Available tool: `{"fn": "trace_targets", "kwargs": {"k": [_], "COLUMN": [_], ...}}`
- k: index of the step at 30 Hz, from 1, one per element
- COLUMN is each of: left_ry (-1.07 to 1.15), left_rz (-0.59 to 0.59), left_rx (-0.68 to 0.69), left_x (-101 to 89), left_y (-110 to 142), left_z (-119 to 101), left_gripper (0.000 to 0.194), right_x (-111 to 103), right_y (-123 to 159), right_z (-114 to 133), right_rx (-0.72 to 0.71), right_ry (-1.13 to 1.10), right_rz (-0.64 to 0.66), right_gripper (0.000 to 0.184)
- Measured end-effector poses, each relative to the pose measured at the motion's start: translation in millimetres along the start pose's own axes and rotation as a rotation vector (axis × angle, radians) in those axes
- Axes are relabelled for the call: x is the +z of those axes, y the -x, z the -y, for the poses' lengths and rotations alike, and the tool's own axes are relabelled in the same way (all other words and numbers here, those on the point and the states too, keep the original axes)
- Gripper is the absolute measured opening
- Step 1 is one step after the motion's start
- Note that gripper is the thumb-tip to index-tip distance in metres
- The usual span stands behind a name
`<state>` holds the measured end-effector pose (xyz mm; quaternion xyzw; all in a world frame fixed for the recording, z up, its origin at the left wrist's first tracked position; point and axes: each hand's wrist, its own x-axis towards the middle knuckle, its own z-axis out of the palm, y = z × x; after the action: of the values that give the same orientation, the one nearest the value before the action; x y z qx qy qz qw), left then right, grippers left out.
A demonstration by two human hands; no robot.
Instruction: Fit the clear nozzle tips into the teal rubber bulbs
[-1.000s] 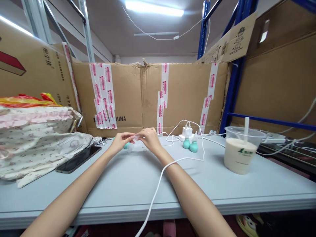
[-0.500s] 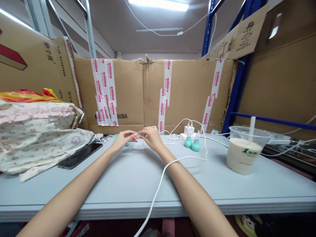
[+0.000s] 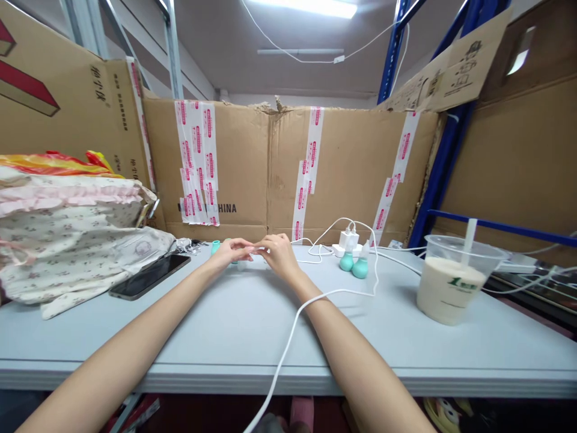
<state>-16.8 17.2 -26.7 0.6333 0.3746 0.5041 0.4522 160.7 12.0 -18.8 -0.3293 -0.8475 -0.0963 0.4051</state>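
Note:
Both of my arms reach across the pale grey table [image 3: 234, 337]. My left hand [image 3: 232, 251] and my right hand [image 3: 278, 252] meet fingertip to fingertip at the far middle, pinching a small clear item that I cannot make out. A teal piece [image 3: 215, 246] lies just behind my left hand. A white cable [image 3: 288, 337] runs over my right forearm and off the front edge. Two teal dropper bottles [image 3: 354, 264] stand upright to the right of my right hand.
A black phone [image 3: 151, 275] lies at the left beside flowery fabric bundles [image 3: 67, 234]. A lidded cup of milky drink with a straw [image 3: 453, 282] stands at the right. White chargers [image 3: 348, 239] sit by the taped cardboard wall [image 3: 279, 174]. Blue rack posts rise at the right.
My hands have stayed together at the same spot on the table, with the fingers shifting slightly. The view has tilted and shifted a little.

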Motion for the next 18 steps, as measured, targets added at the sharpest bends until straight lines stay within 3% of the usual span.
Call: {"fn": "trace_targets", "kwargs": {"k": [4,11,18], "left_ry": [0.045,0.006,0.100], "left_rz": [0.045,-0.080,-0.085], "left_rx": [0.008,0.089,0.021], "left_x": [-0.1,-0.9,3.5], "left_y": [0,5,4], "left_z": [-1,-16,-18], "left_gripper": [0.041,0.038,0.039], "right_x": [2,0,-1], "right_y": [0,-3,-3], "right_z": [1,10,9], "right_rx": [0.058,0.073,0.118], "right_ry": [-0.042,-0.040,-0.039], "right_rz": [-0.030,-0.089,-0.065], "right_gripper": [0.019,0.019,0.023]}}
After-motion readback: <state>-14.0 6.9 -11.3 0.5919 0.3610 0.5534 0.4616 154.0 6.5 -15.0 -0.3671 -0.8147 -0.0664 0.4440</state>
